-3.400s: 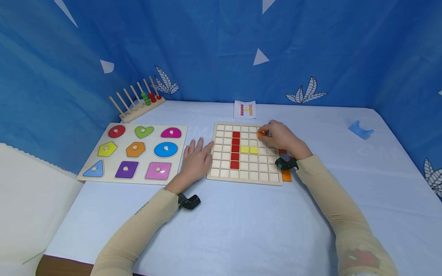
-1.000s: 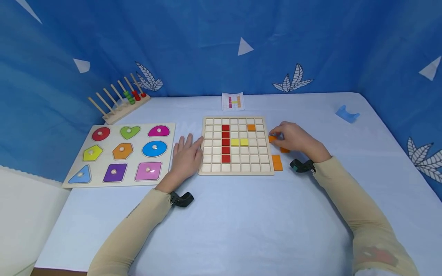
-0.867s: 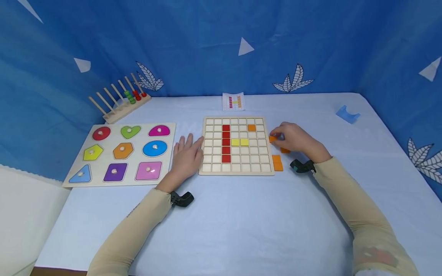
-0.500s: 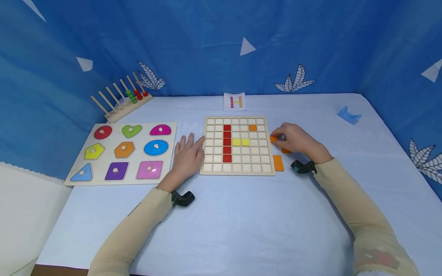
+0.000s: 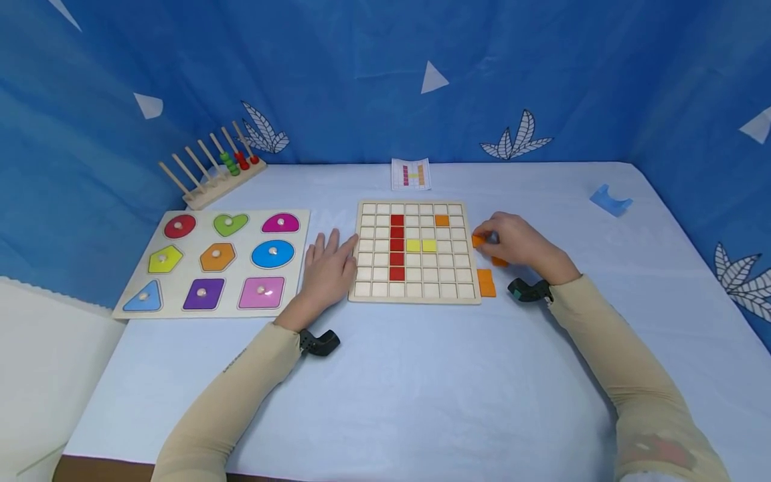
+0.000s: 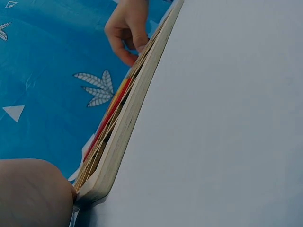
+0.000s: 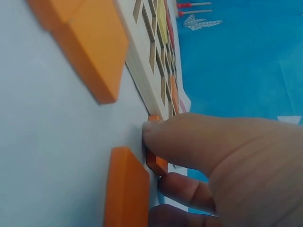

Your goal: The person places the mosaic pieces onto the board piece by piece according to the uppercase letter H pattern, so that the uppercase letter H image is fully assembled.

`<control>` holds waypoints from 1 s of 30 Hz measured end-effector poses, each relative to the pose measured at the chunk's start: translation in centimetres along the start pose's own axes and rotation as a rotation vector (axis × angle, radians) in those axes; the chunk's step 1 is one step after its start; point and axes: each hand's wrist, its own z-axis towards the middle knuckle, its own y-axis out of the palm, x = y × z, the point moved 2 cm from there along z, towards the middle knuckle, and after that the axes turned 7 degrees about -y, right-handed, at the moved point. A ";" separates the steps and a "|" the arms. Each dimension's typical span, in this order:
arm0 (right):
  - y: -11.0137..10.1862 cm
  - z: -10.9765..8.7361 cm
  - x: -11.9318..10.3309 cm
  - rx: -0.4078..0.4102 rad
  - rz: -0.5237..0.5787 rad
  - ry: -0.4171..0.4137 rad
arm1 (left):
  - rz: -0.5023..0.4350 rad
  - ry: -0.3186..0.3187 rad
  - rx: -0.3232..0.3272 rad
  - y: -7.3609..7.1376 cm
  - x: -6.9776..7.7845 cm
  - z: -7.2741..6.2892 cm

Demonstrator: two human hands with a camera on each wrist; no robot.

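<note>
My right hand (image 5: pixel 515 241) pinches a square orange tile (image 7: pixel 158 163) between thumb and finger, just beyond the right edge of the wooden grid board (image 5: pixel 380 258). Other loose orange tiles (image 5: pixel 486 282) lie beside that edge, one (image 7: pixel 127 189) right under the hand. Fingers straight, my left hand (image 5: pixel 328 271) rests on the cloth, its index fingertip and thumb at the board's left edge. On the grid stand a column of red tiles (image 5: pixel 397 245), two yellow tiles (image 5: pixel 429 246) in a row and a single orange tile (image 5: pixel 442 220) in the upper right.
Left of my left hand lies a shape puzzle board (image 5: pixel 231 289) with knobbed pieces. Behind it stands a wooden peg rack (image 5: pixel 217 192) with green and red beads. A printed pattern card (image 5: pixel 411 175) lies behind the grid; a blue notched piece (image 5: pixel 611 201) lies far right.
My right hand has let go of an orange tile in the grid's upper right and moved right to another loose one, where it has stayed for the last second. My left hand stays put.
</note>
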 end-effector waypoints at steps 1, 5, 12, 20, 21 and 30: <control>0.0 0.0 0.0 0.000 -0.002 -0.002 | 0.002 0.000 0.002 0.0 0.0 0.0; 0.0 0.0 0.0 -0.001 -0.004 -0.005 | 0.011 0.000 0.001 -0.1 0.0 0.2; 0.0 0.0 0.0 0.002 -0.002 0.001 | 0.012 0.004 0.005 0.1 -0.1 0.2; 0.0 0.0 0.1 0.007 -0.002 0.001 | 0.006 0.006 0.006 0.1 -0.1 0.1; 0.0 0.0 0.1 0.009 -0.002 -0.001 | 0.006 0.006 0.006 0.1 -0.1 0.1; -0.6 0.6 -0.2 0.007 -0.040 0.011 | 0.008 0.000 0.005 0.1 -0.1 0.2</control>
